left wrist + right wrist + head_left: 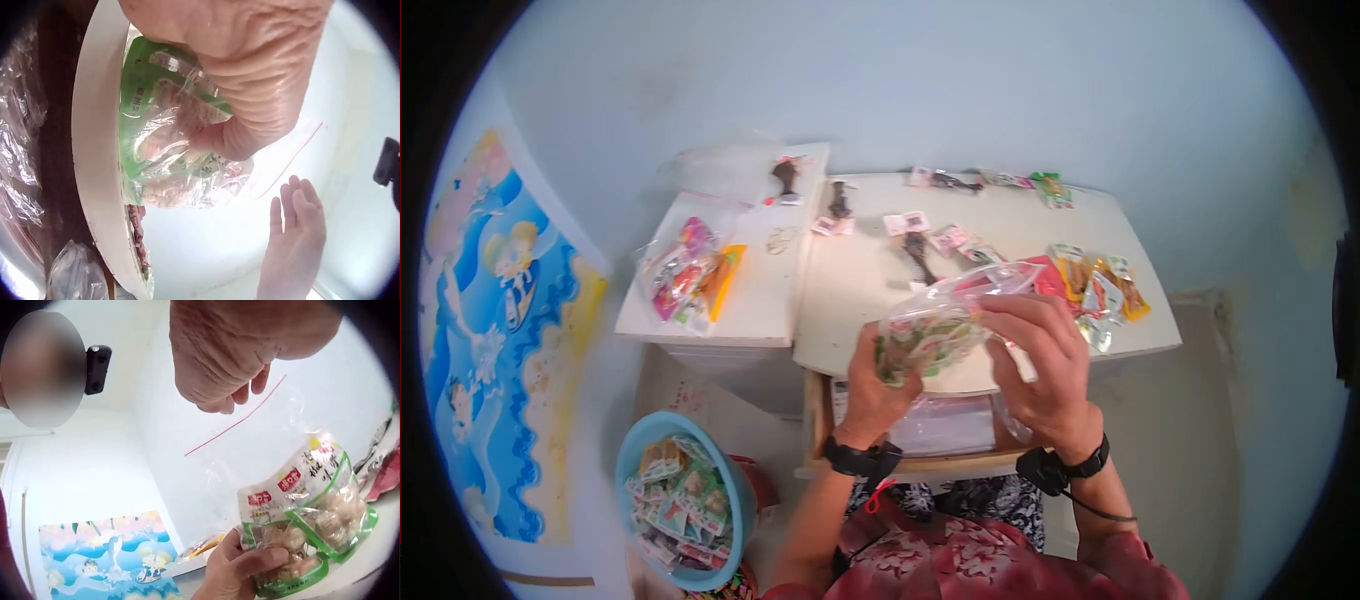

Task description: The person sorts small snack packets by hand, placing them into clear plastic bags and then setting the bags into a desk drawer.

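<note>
The left hand [880, 385] grips the lower part of a clear zip bag [960, 300], its thumb across green-edged snack packets [337, 515] inside. In the left wrist view, the thumb of this hand [250, 81] presses on a packet [131, 125] through the plastic. Beside the bag's upper part is the right hand [1045, 365], fingers extended and slightly bent. Seen from the left wrist, the right hand [294, 234] has nearly straight fingers, apart from the bag. In the right wrist view its fingertips [250, 394] are near the red seal line; contact cannot be told.
Small packets [915, 255] lie on the white tabletop [840, 320], with yellow ones [1135, 295] at right. A filled bag [685, 275] is on the left surface. Below, an open drawer [945, 425] holds clear plastic bags; a blue basin [625, 450] of packets stands at lower left.
</note>
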{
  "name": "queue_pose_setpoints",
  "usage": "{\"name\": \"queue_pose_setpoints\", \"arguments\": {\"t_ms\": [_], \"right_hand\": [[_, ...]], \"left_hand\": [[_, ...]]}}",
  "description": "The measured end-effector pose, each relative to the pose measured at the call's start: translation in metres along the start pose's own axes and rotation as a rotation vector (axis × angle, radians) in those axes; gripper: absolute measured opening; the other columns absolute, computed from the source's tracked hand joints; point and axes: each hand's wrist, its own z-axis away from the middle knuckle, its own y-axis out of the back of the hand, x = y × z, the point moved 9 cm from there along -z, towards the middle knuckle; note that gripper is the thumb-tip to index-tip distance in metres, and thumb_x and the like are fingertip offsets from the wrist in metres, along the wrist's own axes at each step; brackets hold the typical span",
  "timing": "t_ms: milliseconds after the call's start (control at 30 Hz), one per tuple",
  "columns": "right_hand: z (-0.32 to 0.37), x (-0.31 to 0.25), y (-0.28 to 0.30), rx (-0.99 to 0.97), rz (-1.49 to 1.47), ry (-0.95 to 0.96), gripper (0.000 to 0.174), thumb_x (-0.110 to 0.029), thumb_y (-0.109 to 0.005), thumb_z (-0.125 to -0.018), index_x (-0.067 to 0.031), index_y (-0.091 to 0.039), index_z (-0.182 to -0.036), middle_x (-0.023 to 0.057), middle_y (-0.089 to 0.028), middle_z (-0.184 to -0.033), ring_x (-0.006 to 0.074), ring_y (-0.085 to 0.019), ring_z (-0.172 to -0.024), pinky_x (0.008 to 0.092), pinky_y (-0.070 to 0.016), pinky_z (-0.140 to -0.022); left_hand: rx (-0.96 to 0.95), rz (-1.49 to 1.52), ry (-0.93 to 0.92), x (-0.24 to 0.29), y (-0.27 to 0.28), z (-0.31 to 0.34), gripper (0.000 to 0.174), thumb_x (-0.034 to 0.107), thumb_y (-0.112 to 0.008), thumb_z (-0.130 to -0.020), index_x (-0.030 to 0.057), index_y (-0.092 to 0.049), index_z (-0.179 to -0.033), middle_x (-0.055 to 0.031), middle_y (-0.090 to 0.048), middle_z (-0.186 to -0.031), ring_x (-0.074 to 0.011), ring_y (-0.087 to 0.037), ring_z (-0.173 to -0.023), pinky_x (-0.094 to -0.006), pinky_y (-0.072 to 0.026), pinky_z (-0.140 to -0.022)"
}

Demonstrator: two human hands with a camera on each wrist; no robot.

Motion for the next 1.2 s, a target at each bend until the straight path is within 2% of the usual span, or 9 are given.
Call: {"name": "queue_pose_setpoints", "arguments": {"t_ms": [133,233,333,533,733,833,1033,1133,1200], "right_hand": [[-0.010,0.003,-0.016,-0.193,0.112,0.046,0.036,-0.002,-0.072,-0.076,-0.0063,-0.070,-0.112,0.0061,-0.072,-0.111,0.0275,-0.067,-0.097,0.0412,-0.0518,-0.081],[-0.005,0.006,-0.027,-0.368,0.133,0.087,0.041,0.003,-0.070,-0.072,-0.0079,-0.072,-0.111,0.0050,-0.071,-0.109,0.0295,-0.067,-0.095,0.0423,-0.0546,-0.081],[-0.008,-0.002,-0.026,-0.391,0.230,0.188,0.034,-0.006,-0.070,-0.076,-0.0104,-0.072,-0.110,0.0032,-0.069,-0.101,0.0265,-0.066,-0.094,0.0393,-0.0512,-0.080],[-0.027,0.005,-0.011,-0.254,0.109,0.037,0.031,-0.011,-0.076,-0.078,-0.0083,-0.070,-0.108,0.0059,-0.067,-0.101,0.0288,-0.065,-0.094,0.0428,-0.0520,-0.079],[-0.019,0.015,-0.027,-0.407,0.242,0.051,0.031,-0.003,-0.078,-0.076,-0.0060,-0.070,-0.105,0.0084,-0.070,-0.100,0.0315,-0.068,-0.087,0.0423,-0.0553,-0.077],[-0.019,0.020,-0.027,-0.432,0.142,0.068,0.024,-0.001,-0.075,-0.080,-0.0045,-0.068,-0.102,0.0102,-0.072,-0.102,0.0327,-0.069,-0.090,0.0407,-0.0561,-0.078],[-0.033,0.017,-0.009,-0.479,-0.597,-0.177,0.011,0.001,-0.061,-0.094,0.0032,-0.063,-0.104,0.0131,-0.073,-0.103,0.0265,-0.075,-0.089,0.0358,-0.0574,-0.077],[-0.024,0.032,-0.021,-0.617,-0.813,-0.701,0.010,-0.001,-0.054,-0.101,0.0036,-0.063,-0.104,0.0119,-0.073,-0.101,0.0223,-0.076,-0.091,0.0332,-0.0569,-0.076],[-0.020,0.044,-0.027,-0.704,-0.661,-0.625,0.012,-0.001,-0.053,-0.101,0.0035,-0.064,-0.104,0.0132,-0.072,-0.098,0.0233,-0.076,-0.085,0.0330,-0.0569,-0.074]], "left_hand": [[-0.020,0.019,0.004,-0.008,0.000,0.002,0.055,-0.007,-0.067,-0.079,-0.0009,-0.049,-0.131,-0.0127,-0.060,-0.120,-0.0217,-0.063,-0.112,-0.0343,-0.0514,-0.099],[-0.043,-0.001,-0.005,-0.006,0.001,0.001,0.052,-0.002,-0.071,-0.082,0.0009,-0.048,-0.129,-0.0108,-0.063,-0.118,-0.0191,-0.063,-0.109,-0.0338,-0.0516,-0.096],[-0.037,-0.011,-0.001,-0.003,0.002,0.001,0.052,0.000,-0.072,-0.082,0.0011,-0.048,-0.129,-0.0106,-0.063,-0.117,-0.0189,-0.062,-0.110,-0.0341,-0.0515,-0.096],[-0.020,-0.005,0.005,-0.006,0.003,0.002,0.053,0.001,-0.073,-0.082,0.0002,-0.049,-0.129,-0.0106,-0.063,-0.116,-0.0186,-0.062,-0.108,-0.0341,-0.0514,-0.097],[-0.034,0.014,-0.006,-0.009,0.002,0.003,0.053,0.002,-0.074,-0.082,-0.0006,-0.049,-0.129,-0.0105,-0.063,-0.116,-0.0182,-0.063,-0.107,-0.0336,-0.0515,-0.098],[-0.036,-0.012,-0.005,-0.012,0.004,0.004,0.053,0.003,-0.075,-0.082,-0.0010,-0.049,-0.129,-0.0105,-0.063,-0.116,-0.0182,-0.063,-0.107,-0.0337,-0.0517,-0.097],[-0.036,-0.100,-0.004,0.000,0.006,0.001,0.053,0.004,-0.076,-0.082,0.0007,-0.051,-0.128,-0.0100,-0.064,-0.115,-0.0192,-0.062,-0.106,-0.0335,-0.0518,-0.095],[-0.043,-0.076,0.004,0.001,0.005,-0.001,0.054,0.004,-0.078,-0.081,0.0014,-0.052,-0.128,-0.0097,-0.064,-0.115,-0.0197,-0.062,-0.106,-0.0337,-0.0511,-0.095],[-0.037,-0.020,0.039,-0.003,0.005,0.000,0.055,0.003,-0.077,-0.080,0.0012,-0.052,-0.129,-0.0097,-0.063,-0.115,-0.0195,-0.062,-0.106,-0.0337,-0.0504,-0.096]]}}
